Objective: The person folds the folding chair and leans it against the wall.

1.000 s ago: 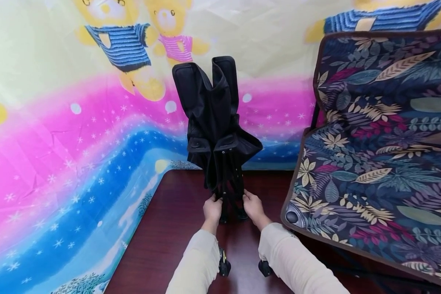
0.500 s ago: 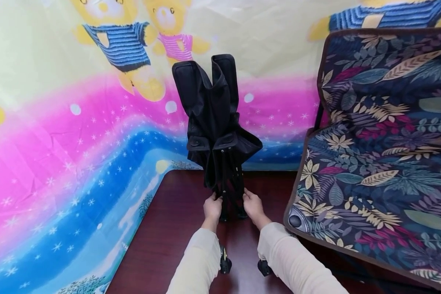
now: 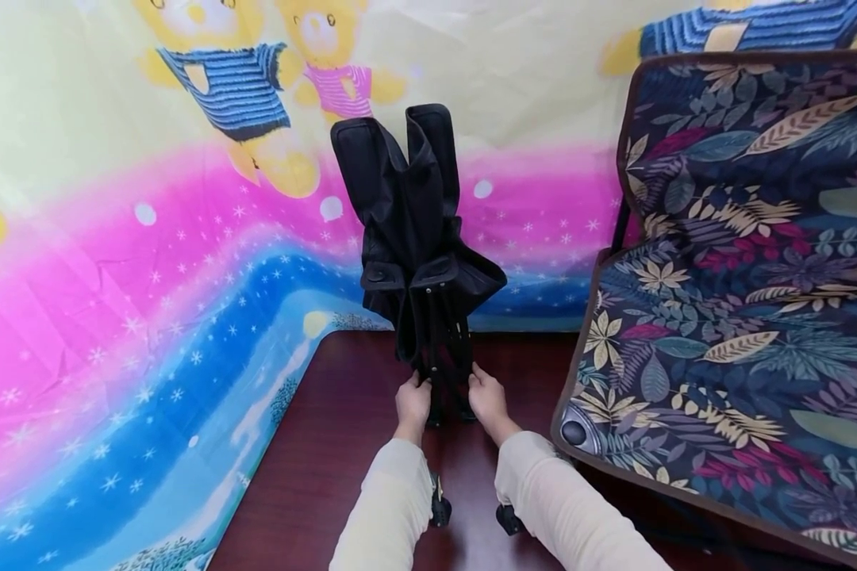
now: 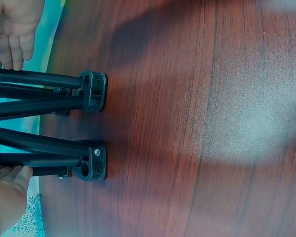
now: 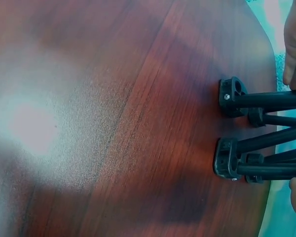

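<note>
A folded black camping chair (image 3: 410, 190) stands upright on the dark red-brown tabletop, its cloth bunched above and its legs gathered below. My left hand (image 3: 413, 402) holds the chair's left side low on the legs. Opposite it, my right hand (image 3: 489, 400) grips the right side at about the same height. Black leg tubes (image 4: 34, 143) end in plastic feet on the wood in the left wrist view. The right wrist view also shows the feet (image 5: 227, 157), close together. Some fingers are hidden behind the tubes.
To the right stands a chair with dark leaf-patterned cloth (image 3: 685, 341), overlapping the tabletop (image 3: 307, 444). A printed backdrop (image 3: 207, 262) with bears and snowflakes hangs behind and along the left edge of the table.
The folded chair has shifted very slightly left in the head view, along with both hands. Their hold on its legs looks the same.
</note>
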Motion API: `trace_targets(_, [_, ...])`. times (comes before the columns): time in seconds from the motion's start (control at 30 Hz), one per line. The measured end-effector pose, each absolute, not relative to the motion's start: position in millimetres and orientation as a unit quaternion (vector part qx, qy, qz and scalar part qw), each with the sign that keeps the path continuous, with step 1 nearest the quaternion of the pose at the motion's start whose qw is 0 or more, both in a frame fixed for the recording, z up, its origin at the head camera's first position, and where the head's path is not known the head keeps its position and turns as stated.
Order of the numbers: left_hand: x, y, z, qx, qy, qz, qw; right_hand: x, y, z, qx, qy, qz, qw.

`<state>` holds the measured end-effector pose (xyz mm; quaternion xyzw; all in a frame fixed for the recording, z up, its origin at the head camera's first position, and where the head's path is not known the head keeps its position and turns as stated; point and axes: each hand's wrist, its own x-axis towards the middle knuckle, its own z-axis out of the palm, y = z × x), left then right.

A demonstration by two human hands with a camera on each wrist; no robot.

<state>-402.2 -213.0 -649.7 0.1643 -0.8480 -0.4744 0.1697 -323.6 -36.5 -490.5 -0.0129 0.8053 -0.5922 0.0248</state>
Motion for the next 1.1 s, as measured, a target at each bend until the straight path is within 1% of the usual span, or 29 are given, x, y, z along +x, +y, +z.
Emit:
trace_targets(0.07, [-388, -204, -622, 0.173, -0.848, -0.480, 0.147, -325, -36, -492, -0.019, 0.808, -0.589, 0.024])
trace_targets(0.1, [-381, -201, -613, 0.165, -0.847, -0.478, 0.165, -325, -36, -492, -0.021, 0.809, -0.587, 0.022])
trace_targets(0.2, [-367, -195, -589, 0.161, -0.852, -0.466, 0.176, -327, -39, -494, -0.028, 0.811, -0.584, 0.015])
trace_targets(0.23, [-375, -200, -602, 0.165, -0.855, -0.456, 0.185, -327, -39, -494, -0.029, 0.812, -0.583, 0.014])
trace_targets(0.27, [-375, -200, -602, 0.162, -0.855, -0.455, 0.189, -328, -40, -494, -0.031, 0.813, -0.582, 0.013])
trace_targets(0.3, [-379, -201, -607, 0.161, -0.859, -0.442, 0.201, -328, -40, -494, -0.032, 0.814, -0.580, 0.012])
trace_targets(0.33, [-383, -203, -612, 0.161, -0.862, -0.437, 0.200, -329, -40, -494, -0.034, 0.814, -0.579, 0.012])
trace_targets(0.37, [-388, -205, -616, 0.163, -0.862, -0.442, 0.189, -330, -40, -494, -0.034, 0.815, -0.579, 0.014])
trace_targets(0.5, [-410, -215, -646, 0.160, -0.873, -0.422, 0.183, -333, -39, -496, -0.039, 0.818, -0.573, 0.020])
trace_targets(0.57, [-419, -220, -657, 0.160, -0.881, -0.412, 0.170, -335, -39, -496, -0.041, 0.821, -0.569, 0.021])
trace_targets(0.6, [-424, -223, -664, 0.160, -0.885, -0.401, 0.176, -336, -39, -496, -0.041, 0.822, -0.568, 0.022])
trace_targets(0.67, [-430, -225, -670, 0.155, -0.886, -0.399, 0.177, -337, -38, -495, -0.040, 0.822, -0.568, 0.027])
trace_targets(0.73, [-431, -224, -667, 0.163, -0.885, -0.403, 0.167, -338, -38, -493, -0.037, 0.821, -0.568, 0.035])
trace_targets(0.77, [-443, -231, -688, 0.164, -0.883, -0.407, 0.167, -337, -37, -493, -0.036, 0.821, -0.568, 0.038])
trace_targets(0.8, [-450, -234, -697, 0.167, -0.883, -0.406, 0.165, -337, -37, -492, -0.038, 0.822, -0.567, 0.039])
trace_targets(0.87, [-455, -236, -705, 0.176, -0.882, -0.410, 0.154, -337, -36, -491, -0.036, 0.820, -0.570, 0.043])
trace_targets(0.9, [-454, -236, -704, 0.176, -0.883, -0.406, 0.156, -337, -35, -490, -0.036, 0.819, -0.571, 0.044])
trace_targets(0.93, [-452, -235, -703, 0.173, -0.886, -0.396, 0.170, -338, -35, -491, -0.037, 0.818, -0.573, 0.043])
trace_targets(0.97, [-450, -235, -699, 0.165, -0.888, -0.396, 0.166, -339, -34, -492, -0.040, 0.816, -0.575, 0.037])
trace_targets(1.0, [-433, -227, -671, 0.163, -0.891, -0.394, 0.158, -340, -33, -494, -0.040, 0.813, -0.580, 0.035])
trace_targets(1.03, [-423, -221, -656, 0.161, -0.893, -0.386, 0.163, -341, -33, -494, -0.039, 0.811, -0.582, 0.035])
trace_targets(1.1, [-409, -216, -635, 0.151, -0.899, -0.371, 0.178, -344, -30, -501, -0.052, 0.812, -0.581, 0.014])
